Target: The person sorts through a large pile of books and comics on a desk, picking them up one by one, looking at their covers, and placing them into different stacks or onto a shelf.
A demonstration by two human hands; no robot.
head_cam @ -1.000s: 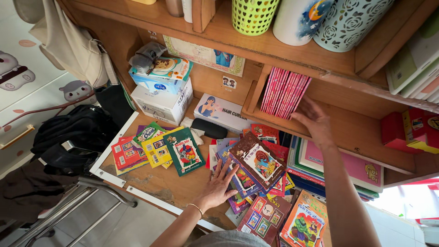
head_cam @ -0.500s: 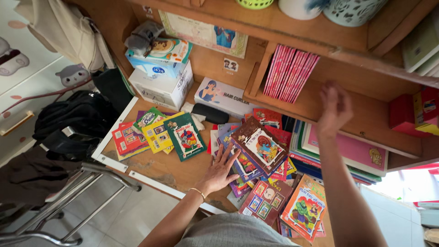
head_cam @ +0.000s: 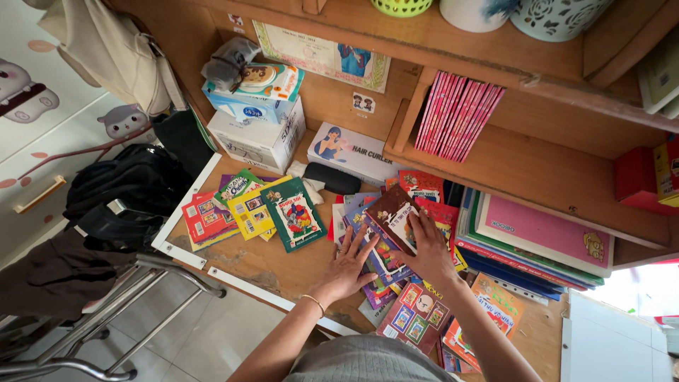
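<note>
A heap of small colourful comic booklets point(head_cam: 385, 244) covers the middle of a wooden desk point(head_cam: 262, 265). My left hand point(head_cam: 348, 265) lies flat with fingers spread on the purple booklets at the heap's left side. My right hand point(head_cam: 428, 244) rests palm down on a brown-covered booklet point(head_cam: 389, 212) at the top of the heap, fingers lightly bent over it. A second fan of booklets point(head_cam: 251, 212), with a green one on top, lies apart to the left.
White boxes point(head_cam: 258, 134) and a tissue box are stacked at the back left. A row of pink books point(head_cam: 460, 117) stands on a shelf. Large flat books point(head_cam: 544, 237) are stacked at the right. A black bag point(head_cam: 127, 191) and a metal chair frame point(head_cam: 134, 297) are at the left.
My right hand came down from the wooden shelf onto the heap of booklets. My left hand stayed on the heap's left side. The camera view shifted slightly.
</note>
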